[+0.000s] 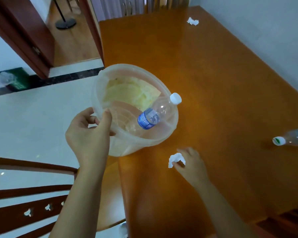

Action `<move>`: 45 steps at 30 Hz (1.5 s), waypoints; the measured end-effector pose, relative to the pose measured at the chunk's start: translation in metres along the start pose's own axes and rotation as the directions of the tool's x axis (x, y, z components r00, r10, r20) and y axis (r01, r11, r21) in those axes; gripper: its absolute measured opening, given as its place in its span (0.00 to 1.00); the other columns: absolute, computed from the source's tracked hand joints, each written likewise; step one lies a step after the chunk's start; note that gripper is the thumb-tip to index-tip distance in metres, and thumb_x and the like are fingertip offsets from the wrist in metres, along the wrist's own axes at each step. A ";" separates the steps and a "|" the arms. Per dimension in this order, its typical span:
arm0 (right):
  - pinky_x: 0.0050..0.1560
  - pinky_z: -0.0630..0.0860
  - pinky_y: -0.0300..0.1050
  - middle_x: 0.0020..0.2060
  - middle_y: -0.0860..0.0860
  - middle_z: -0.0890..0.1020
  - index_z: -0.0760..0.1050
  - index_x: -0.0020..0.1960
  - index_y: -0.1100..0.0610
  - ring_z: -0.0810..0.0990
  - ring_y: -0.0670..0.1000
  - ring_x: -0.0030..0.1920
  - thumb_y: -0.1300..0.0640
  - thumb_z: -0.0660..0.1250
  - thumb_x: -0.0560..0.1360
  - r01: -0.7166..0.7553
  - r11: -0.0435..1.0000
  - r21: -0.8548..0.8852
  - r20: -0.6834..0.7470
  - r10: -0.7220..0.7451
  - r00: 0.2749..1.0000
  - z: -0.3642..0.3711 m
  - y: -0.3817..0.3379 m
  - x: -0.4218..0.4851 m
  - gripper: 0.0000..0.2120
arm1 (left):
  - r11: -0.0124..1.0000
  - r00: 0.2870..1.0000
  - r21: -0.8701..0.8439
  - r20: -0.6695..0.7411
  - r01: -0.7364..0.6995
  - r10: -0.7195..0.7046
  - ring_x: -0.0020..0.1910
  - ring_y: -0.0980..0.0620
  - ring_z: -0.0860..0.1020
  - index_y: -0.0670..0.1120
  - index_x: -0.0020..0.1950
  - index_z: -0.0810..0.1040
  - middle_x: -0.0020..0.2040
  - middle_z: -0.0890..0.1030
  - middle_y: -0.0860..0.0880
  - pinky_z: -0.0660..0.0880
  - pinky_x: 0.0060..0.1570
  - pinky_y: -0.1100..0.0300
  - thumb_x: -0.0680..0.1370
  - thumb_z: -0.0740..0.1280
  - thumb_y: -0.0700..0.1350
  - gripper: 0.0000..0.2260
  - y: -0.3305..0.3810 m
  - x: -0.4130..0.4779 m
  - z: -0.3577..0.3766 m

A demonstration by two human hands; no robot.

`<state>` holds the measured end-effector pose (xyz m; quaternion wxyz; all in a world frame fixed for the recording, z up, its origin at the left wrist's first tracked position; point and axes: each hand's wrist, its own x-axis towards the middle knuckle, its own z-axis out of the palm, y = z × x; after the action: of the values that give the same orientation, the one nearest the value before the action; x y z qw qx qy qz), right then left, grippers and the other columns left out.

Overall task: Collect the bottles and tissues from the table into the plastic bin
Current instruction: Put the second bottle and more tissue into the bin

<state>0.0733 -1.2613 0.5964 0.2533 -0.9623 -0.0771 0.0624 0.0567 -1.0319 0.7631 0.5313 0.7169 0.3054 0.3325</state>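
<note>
Two bottles (149, 118) (292, 139), two tissues (176, 158) (193, 21), one bin (126, 148), one table (213, 83), two hands (88, 134) (191, 162)

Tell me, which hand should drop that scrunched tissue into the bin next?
The right hand. It pinches the scrunched tissue on the table, close to the plastic bin. The left hand is busy gripping the bin's rim, holding it tilted at the table's edge.

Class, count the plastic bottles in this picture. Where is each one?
2. One blue-labelled bottle leans inside the plastic bin, cap over the rim. One green-capped bottle lies on the table at the right edge, partly cut off. More may lie outside the frame.
</note>
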 end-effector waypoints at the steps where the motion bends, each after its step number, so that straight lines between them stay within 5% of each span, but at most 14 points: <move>1: 0.54 0.68 0.44 0.58 0.52 0.73 0.70 0.62 0.54 0.69 0.52 0.58 0.49 0.68 0.69 -0.002 1.000 -0.006 0.017 0.002 1.000 0.004 0.003 0.001 0.23 | 1.000 1.000 -0.005 -0.005 0.007 -0.007 0.23 0.59 0.78 0.56 0.45 0.77 0.33 0.74 0.53 0.79 0.29 0.62 0.69 0.72 0.48 0.07 0.000 -0.001 0.001; 9: 0.49 0.70 0.42 0.55 0.52 0.74 0.74 0.58 0.53 0.69 0.51 0.55 0.54 0.67 0.72 0.029 0.993 -0.118 0.048 -0.024 0.999 0.020 0.017 0.006 0.16 | 0.999 0.998 -0.007 -0.039 0.051 -0.052 0.23 0.59 0.78 0.58 0.42 0.77 0.30 0.74 0.56 0.81 0.32 0.57 0.70 0.72 0.47 0.07 -0.002 -0.006 0.004; 14: 0.45 0.72 0.42 0.51 0.55 0.75 0.76 0.55 0.57 0.71 0.52 0.52 0.59 0.66 0.72 -0.041 0.998 -0.055 0.016 0.042 0.999 0.021 0.023 -0.001 0.12 | 0.998 0.998 -0.003 0.001 0.064 -0.064 0.24 0.59 0.79 0.57 0.45 0.77 0.32 0.74 0.53 0.81 0.41 0.46 0.70 0.72 0.49 0.06 -0.004 -0.006 0.001; 25: 0.31 0.63 0.31 0.45 0.51 0.71 0.76 0.53 0.58 0.71 0.48 0.40 0.59 0.67 0.72 -0.239 0.956 0.168 -0.215 0.272 0.938 -0.011 0.017 -0.038 0.10 | 0.994 0.989 -0.076 0.130 0.078 -0.068 0.23 0.56 0.79 0.58 0.43 0.78 0.27 0.73 0.56 0.81 0.42 0.45 0.68 0.71 0.50 0.06 -0.004 -0.015 -0.012; 31: 0.33 0.71 0.29 0.43 0.51 0.73 0.78 0.47 0.62 0.73 0.46 0.36 0.65 0.70 0.68 -0.008 0.980 0.200 -0.579 0.125 0.806 -0.095 -0.028 -0.051 0.08 | 0.990 0.981 -0.129 0.191 0.063 -0.037 0.23 0.58 0.78 0.60 0.42 0.77 0.28 0.74 0.56 0.81 0.40 0.46 0.68 0.71 0.50 0.07 0.002 -0.022 -0.019; 37: 0.41 0.69 0.26 0.43 0.51 0.74 0.79 0.46 0.59 0.73 0.41 0.39 0.65 0.69 0.69 0.132 0.967 0.217 -0.713 0.065 0.698 -0.154 -0.077 -0.063 0.07 | 0.986 0.973 -0.164 0.232 0.028 0.011 0.24 0.59 0.78 0.61 0.41 0.77 0.30 0.74 0.51 0.81 0.39 0.50 0.70 0.72 0.46 0.09 0.011 -0.031 -0.028; 45: 0.46 0.68 0.29 0.47 0.46 0.72 0.77 0.52 0.56 0.72 0.42 0.48 0.63 0.68 0.70 0.217 0.952 0.216 -0.623 -0.037 0.782 -0.162 -0.128 -0.076 0.11 | 0.973 0.954 -0.230 0.293 -0.001 0.070 0.24 0.59 0.79 0.61 0.42 0.76 0.30 0.79 0.63 0.78 0.33 0.57 0.70 0.71 0.45 0.10 0.017 -0.052 -0.038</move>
<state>0.0093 -1.2418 0.8062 0.3996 -0.8780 -0.0468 -0.2594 -0.0031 -1.0561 0.7795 0.6438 0.6987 0.1683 0.2627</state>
